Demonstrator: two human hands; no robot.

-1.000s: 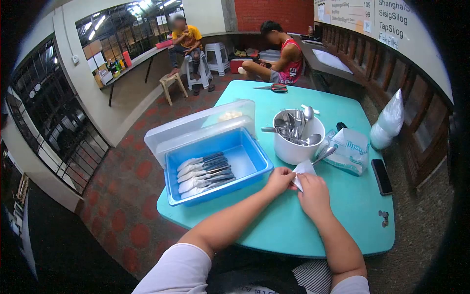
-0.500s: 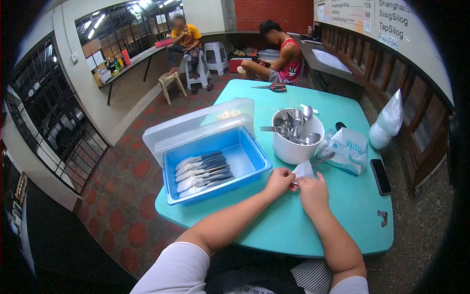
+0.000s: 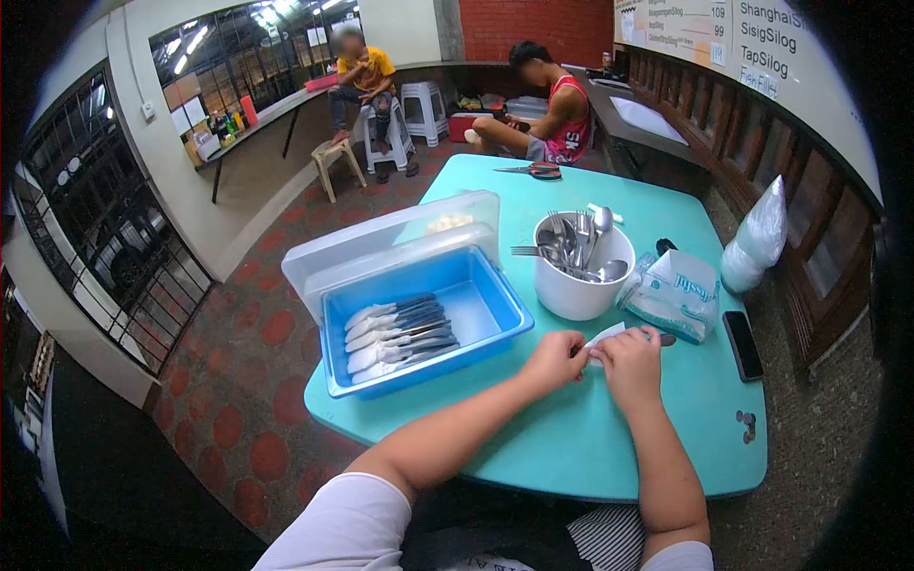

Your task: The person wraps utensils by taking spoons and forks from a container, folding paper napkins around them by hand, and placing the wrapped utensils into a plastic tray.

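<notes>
My left hand (image 3: 560, 358) pinches one end of a white paper napkin (image 3: 606, 335) above the table. Over the napkin's other side, my right hand (image 3: 631, 365) is closed, and a piece of cutlery (image 3: 667, 340) pokes out past its fingers; its kind is hidden. Just beyond my hands stands a white tub (image 3: 571, 300) of loose metal forks and spoons (image 3: 574, 243). To the left, a blue bin (image 3: 495, 328) holds several pieces of cutlery (image 3: 400, 335) with white paper around one end, lying side by side. Its translucent lid (image 3: 328, 259) leans up behind.
On the turquoise table (image 3: 533, 447) are a tissue pack (image 3: 678, 290), a phone (image 3: 742, 344), coins (image 3: 746, 425) and scissors (image 3: 533, 170). A filled plastic bag (image 3: 754, 238) stands at the right edge. Two people (image 3: 364, 76) sit farther back, one beside the table's far end.
The cutlery in the napkin has swung from pointing up and away to lying nearly level, pointing right. My right hand has rolled over the napkin, and both hands shifted slightly right.
</notes>
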